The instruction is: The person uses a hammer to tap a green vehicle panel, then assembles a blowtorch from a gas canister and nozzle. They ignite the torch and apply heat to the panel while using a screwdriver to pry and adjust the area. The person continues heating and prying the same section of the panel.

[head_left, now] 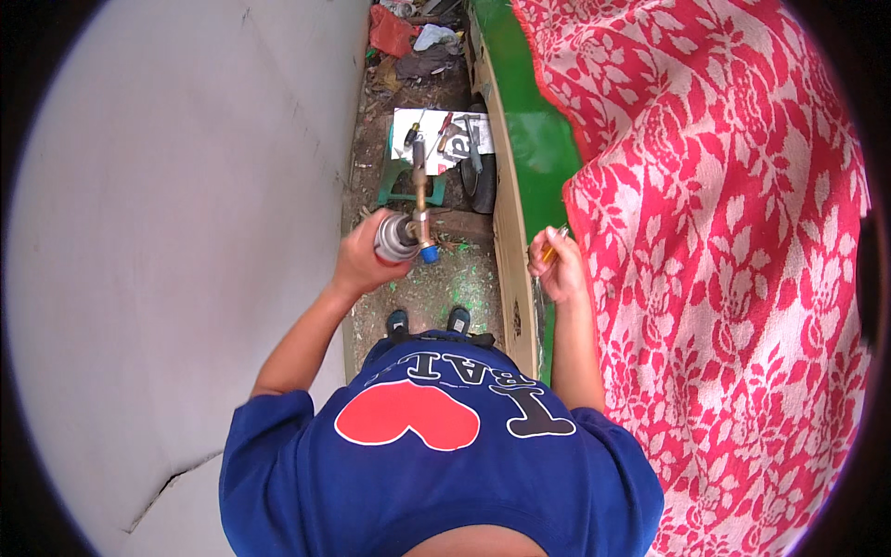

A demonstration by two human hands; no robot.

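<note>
My left hand (365, 255) is closed round a gas canister (397, 237) fitted with a torch head (419, 190) that has a brass tube and a blue knob (429, 253). My right hand (560, 269) holds a small yellow tool (556, 243) with a metal end, beside the green panel (538, 148) and the hem of a red-and-white floral cloth (705, 278). Beyond the torch, a white printed sheet (404, 153) lies on a green stool (399, 193) with several hand tools (444, 132) on it.
A pale wall (167, 232) runs along my left, and a beige board (509, 232) edges the panel on my right. The narrow floor (432, 288) between them holds my shoes, a dark tyre (480, 197) and, at the far end, scattered rubbish and a red bag (387, 35).
</note>
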